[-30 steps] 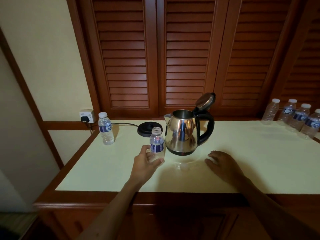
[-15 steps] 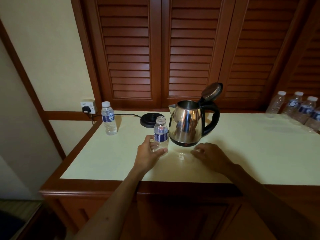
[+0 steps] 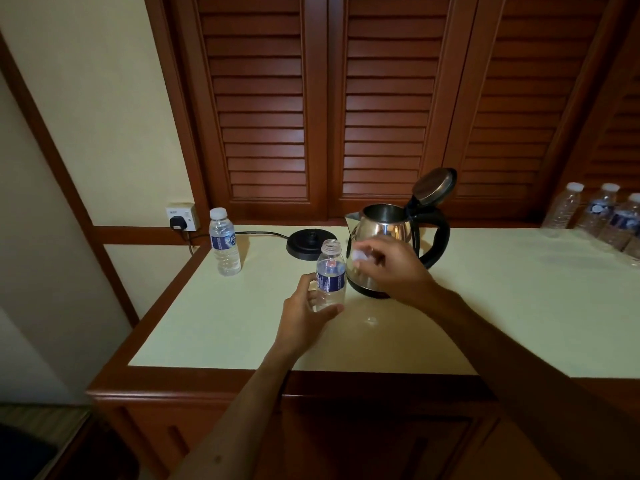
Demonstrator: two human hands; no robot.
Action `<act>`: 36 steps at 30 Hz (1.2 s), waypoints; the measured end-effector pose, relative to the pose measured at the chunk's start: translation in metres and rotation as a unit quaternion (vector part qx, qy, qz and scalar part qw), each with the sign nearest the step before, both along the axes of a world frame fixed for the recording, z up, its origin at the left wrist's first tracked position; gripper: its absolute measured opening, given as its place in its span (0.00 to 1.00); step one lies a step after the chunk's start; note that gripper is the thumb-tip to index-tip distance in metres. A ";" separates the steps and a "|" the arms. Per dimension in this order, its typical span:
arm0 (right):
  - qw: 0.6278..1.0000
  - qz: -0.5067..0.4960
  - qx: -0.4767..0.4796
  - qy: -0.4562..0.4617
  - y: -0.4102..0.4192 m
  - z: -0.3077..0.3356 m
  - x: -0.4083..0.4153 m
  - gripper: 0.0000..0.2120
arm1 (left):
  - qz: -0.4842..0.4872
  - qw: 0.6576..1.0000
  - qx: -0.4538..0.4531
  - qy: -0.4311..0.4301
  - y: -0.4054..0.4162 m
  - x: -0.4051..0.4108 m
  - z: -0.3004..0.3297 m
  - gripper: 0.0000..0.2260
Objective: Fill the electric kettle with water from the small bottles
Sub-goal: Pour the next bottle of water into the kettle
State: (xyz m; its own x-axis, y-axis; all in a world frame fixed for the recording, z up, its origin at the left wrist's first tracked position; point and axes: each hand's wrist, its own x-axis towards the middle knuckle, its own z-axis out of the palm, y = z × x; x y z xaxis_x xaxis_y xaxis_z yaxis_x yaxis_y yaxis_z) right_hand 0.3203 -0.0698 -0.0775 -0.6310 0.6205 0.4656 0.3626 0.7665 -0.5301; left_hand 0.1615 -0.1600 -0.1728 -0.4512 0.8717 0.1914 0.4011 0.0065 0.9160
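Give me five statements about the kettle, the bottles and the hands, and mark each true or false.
1. The kettle has its lid open. True.
2. The kettle sits on its black base. False: it stands on the counter beside the base.
3. The left hand grips the uncapped bottle. True.
4. The right hand lies flat on the counter. False: it is raised, pinching a white cap.
5. The capped bottle by the socket lies on its side. False: it stands upright.

Kettle point(image 3: 384, 233) and base point(image 3: 310, 242) crowd the open bottle point(image 3: 330, 278); the counter's point(image 3: 214, 327) left lies open.
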 end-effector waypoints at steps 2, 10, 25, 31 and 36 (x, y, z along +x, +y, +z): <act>0.999 0.027 0.024 0.023 -0.002 0.020 -0.009 0.14 | -0.006 1.000 0.005 0.002 -0.002 -0.001 0.000 0.27; 0.975 0.118 0.071 -0.173 0.002 0.058 -0.031 0.13 | -0.039 0.999 0.011 -0.008 -0.002 -0.004 -0.004 0.27; 0.949 0.009 0.187 -0.252 -0.004 0.053 -0.039 0.17 | -0.055 0.998 0.021 -0.004 -0.001 0.000 -0.003 0.29; 0.896 -0.129 0.292 -0.311 -0.011 0.043 -0.040 0.24 | -0.055 0.998 0.033 0.029 -0.003 0.002 -0.002 0.27; 0.954 0.009 0.138 -0.267 0.001 0.053 -0.028 0.20 | -0.048 0.998 0.032 0.028 0.001 -0.001 -0.004 0.27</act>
State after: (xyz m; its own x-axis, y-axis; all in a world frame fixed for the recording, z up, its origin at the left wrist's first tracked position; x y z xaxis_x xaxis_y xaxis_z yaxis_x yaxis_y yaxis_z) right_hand 0.2921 -0.0692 -0.0242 -0.8333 0.5074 0.2195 0.5098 0.8588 -0.0501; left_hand 0.1601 -0.1595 -0.1766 -0.3538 0.8957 0.2694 0.4469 -0.0911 0.8899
